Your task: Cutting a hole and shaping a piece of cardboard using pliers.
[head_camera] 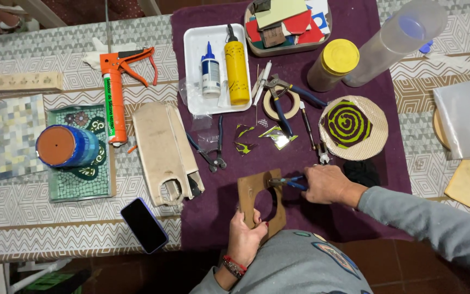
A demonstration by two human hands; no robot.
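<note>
Your left hand (246,235) grips the lower edge of a brown wooden cut-out board (261,200), fingers curled tight around the rim beside its rounded opening, holding it flat on the purple cloth (213,207) just in front of you. Your right hand (325,184) is closed around the blue handles of a pair of pliers (285,183), whose nose meets the board's upper right corner — whether the tip bites the wood or only touches it, you cannot tell from here. Above the board lie small shards of dark and lime-green tile (244,139), a second pair of blue-handled pliers (285,100) across a roll of tape (294,98), and a round disc with a green spiral (353,127). To the left sit dark nippers (211,148), a white tray (194,71) holding glue bottles, an orange caulking gun (116,90) and a phone (143,224) — all well apart from your hands.
</note>
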